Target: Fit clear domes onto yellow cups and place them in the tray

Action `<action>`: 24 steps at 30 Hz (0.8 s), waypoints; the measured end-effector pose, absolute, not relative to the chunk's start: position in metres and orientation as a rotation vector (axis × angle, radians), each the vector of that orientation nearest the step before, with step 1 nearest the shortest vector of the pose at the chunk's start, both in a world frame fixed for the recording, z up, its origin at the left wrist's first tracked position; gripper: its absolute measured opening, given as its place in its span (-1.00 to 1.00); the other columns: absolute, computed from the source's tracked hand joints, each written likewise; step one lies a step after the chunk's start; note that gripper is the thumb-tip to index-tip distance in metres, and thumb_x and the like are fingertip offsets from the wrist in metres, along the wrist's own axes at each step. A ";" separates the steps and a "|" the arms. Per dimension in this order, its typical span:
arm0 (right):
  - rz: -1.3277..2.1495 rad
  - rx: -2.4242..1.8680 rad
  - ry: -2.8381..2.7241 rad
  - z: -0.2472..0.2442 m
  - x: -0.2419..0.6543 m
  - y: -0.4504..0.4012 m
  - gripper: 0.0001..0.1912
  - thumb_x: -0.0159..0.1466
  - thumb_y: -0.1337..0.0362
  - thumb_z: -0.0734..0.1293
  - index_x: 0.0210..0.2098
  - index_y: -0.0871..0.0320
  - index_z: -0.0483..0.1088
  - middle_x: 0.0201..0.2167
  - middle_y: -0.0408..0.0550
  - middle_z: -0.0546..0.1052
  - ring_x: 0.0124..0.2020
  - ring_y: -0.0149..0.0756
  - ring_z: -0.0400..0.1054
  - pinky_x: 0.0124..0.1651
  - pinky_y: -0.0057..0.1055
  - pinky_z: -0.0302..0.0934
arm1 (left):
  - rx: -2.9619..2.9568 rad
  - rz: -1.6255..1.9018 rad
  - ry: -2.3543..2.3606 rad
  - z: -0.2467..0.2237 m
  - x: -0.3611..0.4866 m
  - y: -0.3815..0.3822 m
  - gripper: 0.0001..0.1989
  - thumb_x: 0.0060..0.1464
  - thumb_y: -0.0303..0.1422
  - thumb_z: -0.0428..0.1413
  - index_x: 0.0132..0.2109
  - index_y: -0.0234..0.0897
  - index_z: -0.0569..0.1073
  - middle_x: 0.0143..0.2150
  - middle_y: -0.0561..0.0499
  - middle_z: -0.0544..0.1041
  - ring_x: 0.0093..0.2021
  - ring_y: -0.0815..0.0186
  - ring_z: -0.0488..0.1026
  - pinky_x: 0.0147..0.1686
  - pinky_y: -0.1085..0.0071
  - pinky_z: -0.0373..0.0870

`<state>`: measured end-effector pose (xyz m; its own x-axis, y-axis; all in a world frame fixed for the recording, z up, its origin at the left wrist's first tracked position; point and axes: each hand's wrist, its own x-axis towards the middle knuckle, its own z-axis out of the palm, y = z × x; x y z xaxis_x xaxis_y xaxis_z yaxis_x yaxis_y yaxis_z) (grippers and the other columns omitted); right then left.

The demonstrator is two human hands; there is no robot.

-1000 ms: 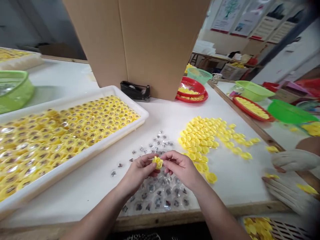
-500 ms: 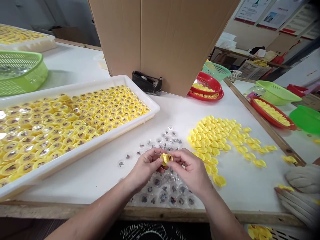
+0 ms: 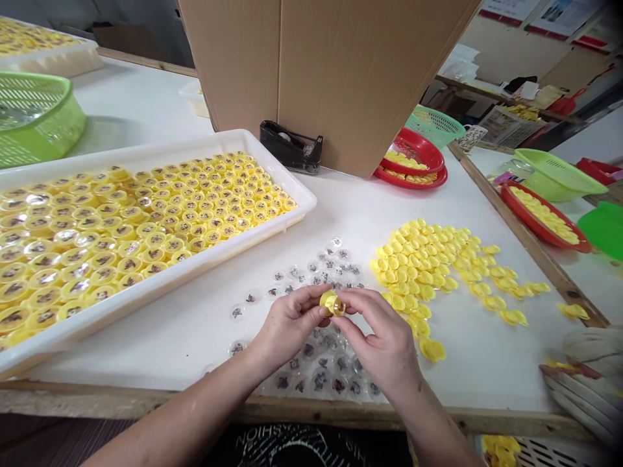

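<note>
A green plastic mesh basket (image 3: 34, 120) stood at the far left of the white bench (image 3: 160, 334), well left of the tall brown cardboard box (image 3: 321, 71). Below and left of the box lay a long white plastic tray (image 3: 292, 181) packed with rows of round yellow caps carrying clear domed inserts. A black tape dispenser (image 3: 291, 146) sat touching the foot of the box, just beyond the tray's far corner.

In front of the box, near the bench's front edge, the left hand (image 3: 287, 324) and the right hand (image 3: 382, 340) met over a scatter of small clear plastic domes (image 3: 321, 370). Both held one small round yellow plastic cap (image 3: 331, 303) between them, each grip clamped on it with thumb and fingertips, the cap raised just above the domes.

Right of the hands and in front of the box's right corner lay a loose heap of yellow plastic caps (image 3: 428, 266). Two stacked red plastic dishes (image 3: 413, 165) with yellow pieces sat beside the box's right side. At the far right edge, another person's white-gloved hands (image 3: 584, 376) rested on the bench.
</note>
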<state>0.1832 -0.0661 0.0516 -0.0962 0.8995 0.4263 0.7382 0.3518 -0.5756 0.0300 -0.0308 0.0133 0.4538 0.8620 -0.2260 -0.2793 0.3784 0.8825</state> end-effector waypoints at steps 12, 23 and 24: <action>0.356 -1.410 -1.912 0.052 0.184 -0.062 -0.69 0.20 0.45 0.30 -0.10 0.02 0.42 -0.14 -0.04 0.49 -0.15 -0.25 0.41 -0.12 -0.26 0.38 | 0.825 0.778 0.757 0.020 0.027 -0.027 -0.63 -0.01 -0.30 0.21 -0.06 -0.34 0.39 -0.23 -0.08 0.53 -0.29 0.31 0.47 -0.29 0.35 0.46; 0.631 -1.462 -1.604 0.040 0.188 -0.064 -0.64 0.11 0.39 0.42 -0.10 0.05 0.42 0.03 0.02 0.37 -0.23 -0.30 0.45 -0.14 -0.27 0.43 | 0.868 0.800 0.792 0.019 0.029 -0.027 -0.67 -0.02 -0.31 0.21 -0.09 -0.31 0.41 -0.23 -0.07 0.54 -0.25 0.27 0.47 -0.26 0.32 0.44; 0.618 -1.474 -1.619 0.040 0.188 -0.064 -0.66 0.10 0.39 0.42 -0.12 0.04 0.44 0.07 0.02 0.34 -0.20 -0.29 0.45 -0.11 -0.26 0.42 | 0.871 0.800 0.792 0.019 0.029 -0.027 -0.67 -0.02 -0.32 0.21 -0.09 -0.31 0.41 -0.24 -0.06 0.54 -0.26 0.28 0.47 -0.26 0.32 0.44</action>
